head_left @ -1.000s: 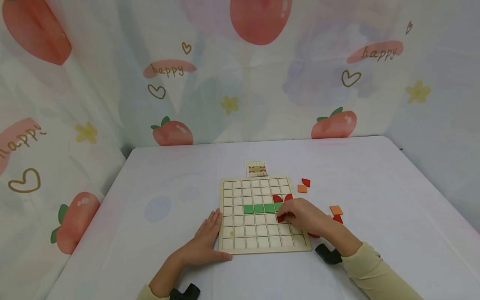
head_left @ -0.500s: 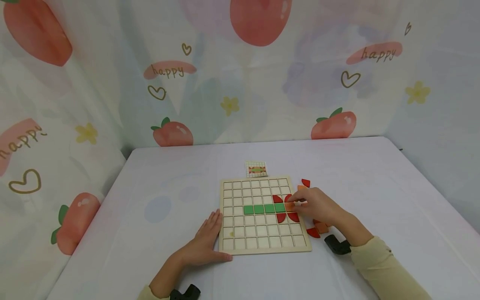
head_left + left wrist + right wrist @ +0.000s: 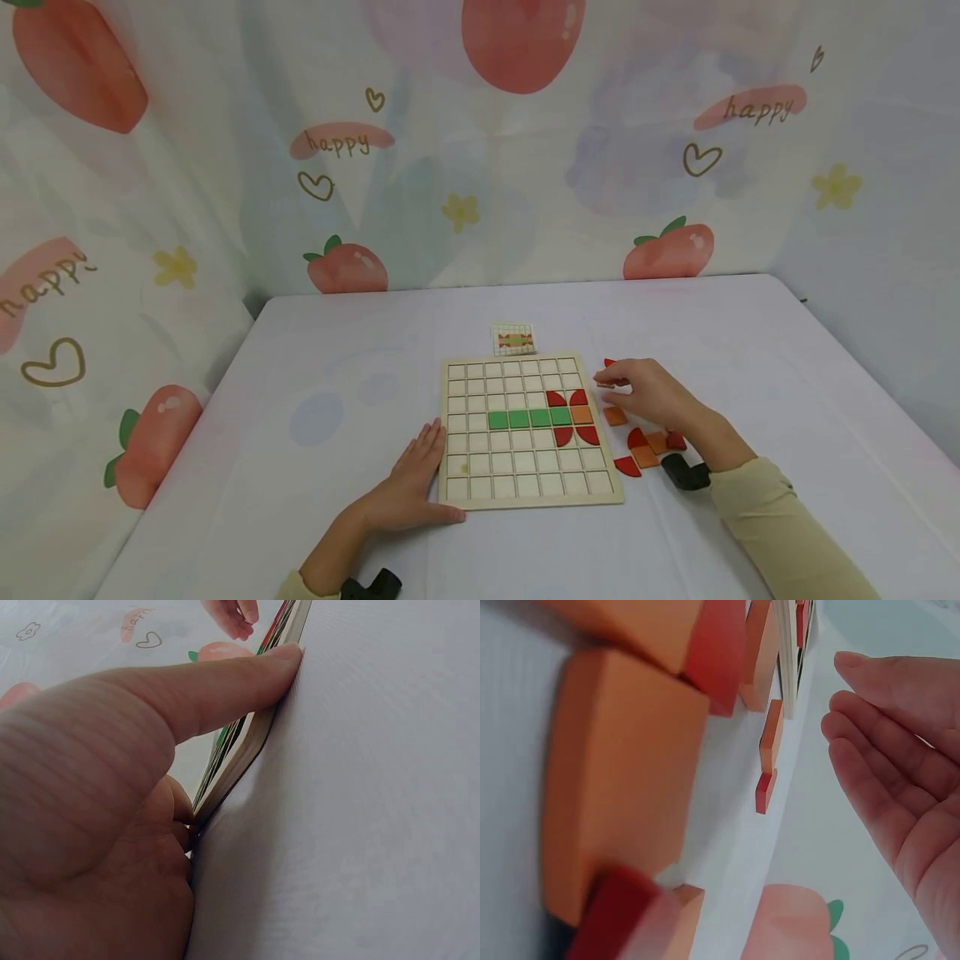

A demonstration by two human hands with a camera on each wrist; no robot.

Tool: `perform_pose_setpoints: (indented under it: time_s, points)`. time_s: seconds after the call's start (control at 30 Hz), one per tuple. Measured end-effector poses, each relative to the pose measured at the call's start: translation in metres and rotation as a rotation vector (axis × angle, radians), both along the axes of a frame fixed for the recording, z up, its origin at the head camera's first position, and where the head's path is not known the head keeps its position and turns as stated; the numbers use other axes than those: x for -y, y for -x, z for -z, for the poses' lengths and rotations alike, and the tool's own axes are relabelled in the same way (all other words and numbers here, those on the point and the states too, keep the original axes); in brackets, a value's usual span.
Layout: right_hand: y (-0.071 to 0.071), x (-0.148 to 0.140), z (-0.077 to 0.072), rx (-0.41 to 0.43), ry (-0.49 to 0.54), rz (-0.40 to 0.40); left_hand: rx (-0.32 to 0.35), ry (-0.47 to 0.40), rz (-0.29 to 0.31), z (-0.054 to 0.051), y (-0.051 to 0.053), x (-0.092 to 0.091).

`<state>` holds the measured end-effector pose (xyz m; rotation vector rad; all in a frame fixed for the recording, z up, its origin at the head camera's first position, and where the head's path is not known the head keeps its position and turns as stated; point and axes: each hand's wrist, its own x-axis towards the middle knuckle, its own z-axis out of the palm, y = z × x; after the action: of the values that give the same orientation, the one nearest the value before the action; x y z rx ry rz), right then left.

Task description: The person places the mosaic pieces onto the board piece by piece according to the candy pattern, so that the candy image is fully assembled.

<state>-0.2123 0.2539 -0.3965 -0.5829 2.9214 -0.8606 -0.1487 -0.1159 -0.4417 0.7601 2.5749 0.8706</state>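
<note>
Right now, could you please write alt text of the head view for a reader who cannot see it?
A person's left hand touches the left edge of a gridded board bearing green, red and orange tiles. Their right hand hovers by loose red and orange tiles beside the board; a picture card lies beyond it.

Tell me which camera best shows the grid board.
The head view: the grid board shows nearly its whole face. The left wrist view has it sharply foreshortened, partly behind the left hand; the right wrist view, only a narrow strip.
</note>
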Motion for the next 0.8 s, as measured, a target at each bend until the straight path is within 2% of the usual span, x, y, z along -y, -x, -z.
perform_pose_setpoints:
  time_s: [0.13,0.57,0.8]
  points:
    - [0.005,-0.003,0.000,-0.007,-0.001,0.010,0.001,-0.004,0.000,0.000,0.000,0.000]
    - [0.017,-0.004,0.001,0.067,-0.038,0.079,-0.001,0.000,-0.004,0.000,0.000,-0.001]
    - [0.021,-0.008,0.002,0.098,-0.059,0.076,0.001,-0.002,-0.008,0.000,-0.001,-0.001]
